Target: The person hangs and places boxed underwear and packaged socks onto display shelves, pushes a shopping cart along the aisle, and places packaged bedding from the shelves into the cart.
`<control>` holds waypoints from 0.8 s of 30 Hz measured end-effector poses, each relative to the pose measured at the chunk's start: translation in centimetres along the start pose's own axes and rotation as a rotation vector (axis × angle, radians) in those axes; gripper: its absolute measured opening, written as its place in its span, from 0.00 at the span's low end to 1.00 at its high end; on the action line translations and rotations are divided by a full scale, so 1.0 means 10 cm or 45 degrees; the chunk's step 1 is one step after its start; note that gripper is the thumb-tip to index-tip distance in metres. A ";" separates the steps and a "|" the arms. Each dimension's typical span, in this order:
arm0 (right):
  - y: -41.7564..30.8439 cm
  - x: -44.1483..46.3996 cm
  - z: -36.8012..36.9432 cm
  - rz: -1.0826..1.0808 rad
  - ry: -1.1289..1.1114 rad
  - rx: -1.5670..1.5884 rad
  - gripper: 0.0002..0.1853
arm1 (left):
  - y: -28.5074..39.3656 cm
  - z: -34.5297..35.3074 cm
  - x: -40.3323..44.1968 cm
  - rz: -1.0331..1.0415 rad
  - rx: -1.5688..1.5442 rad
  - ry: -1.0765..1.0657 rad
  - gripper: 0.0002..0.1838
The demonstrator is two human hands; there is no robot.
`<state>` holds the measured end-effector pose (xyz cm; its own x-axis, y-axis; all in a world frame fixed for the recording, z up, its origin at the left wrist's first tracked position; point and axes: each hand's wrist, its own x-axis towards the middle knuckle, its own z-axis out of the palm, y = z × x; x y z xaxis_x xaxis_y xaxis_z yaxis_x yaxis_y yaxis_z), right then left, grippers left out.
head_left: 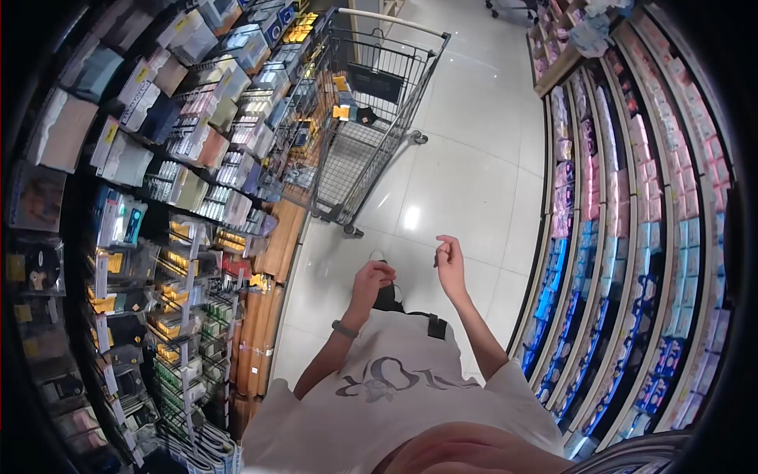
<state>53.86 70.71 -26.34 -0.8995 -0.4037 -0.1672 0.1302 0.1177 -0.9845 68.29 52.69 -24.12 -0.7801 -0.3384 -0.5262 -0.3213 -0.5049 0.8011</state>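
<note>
Both hands are raised in front of my body, apart from each other, over the tiled floor. My left hand (374, 282), with a dark band on its wrist, has its fingers curled, and I cannot make out anything in them. My right hand (449, 259) is bent inward with its fingers partly curled; nothing shows in its grip. Neither hand touches the metal shopping cart (371, 150), which stands ahead and to the left. Inside the cart lies a dark item with a yellow-orange label (344, 112).
Racks of hanging packaged goods (181, 268) line the left side, with brown rolls (260, 332) beside them. Long shelves of pink and blue packages (616, 229) run along the right. Pale floor tiles (474, 182) lie between.
</note>
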 end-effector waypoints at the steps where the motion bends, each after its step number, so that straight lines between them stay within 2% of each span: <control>1: 0.05 0.24 -0.01 0.017 -0.031 -0.030 0.15 | 0.06 0.05 0.17 -0.028 -0.010 0.032 0.12; 6: 0.07 1.40 0.16 -0.056 -0.157 -0.240 0.14 | 0.37 0.10 1.21 -0.086 -0.235 0.186 0.10; 9: 0.03 2.01 0.21 -0.011 -0.198 -0.309 0.12 | 0.65 0.13 1.94 -0.110 -0.370 0.302 0.10; 13: -0.18 2.72 0.22 0.172 -0.260 -0.158 0.13 | 1.18 0.22 2.64 -0.078 -0.473 0.317 0.11; 14: -0.10 2.96 0.22 0.069 -0.291 -0.200 0.14 | 1.23 0.19 2.84 -0.028 -0.475 0.279 0.12; 18: -0.33 3.86 0.37 0.196 -0.389 -0.177 0.14 | 1.62 0.15 3.36 0.015 -0.613 0.356 0.11; 21: -0.41 4.70 0.55 -0.037 -0.499 -0.319 0.13 | 1.91 0.10 3.65 -0.013 -0.615 0.495 0.12; 24: -0.62 5.62 0.87 0.035 -0.575 -0.260 0.11 | 2.00 0.05 4.00 0.051 -0.692 0.601 0.16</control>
<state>6.16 39.36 -30.12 -0.6204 -0.7453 -0.2440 0.0267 0.2909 -0.9564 30.41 29.51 -29.01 -0.4313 -0.6100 -0.6647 0.1109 -0.7670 0.6320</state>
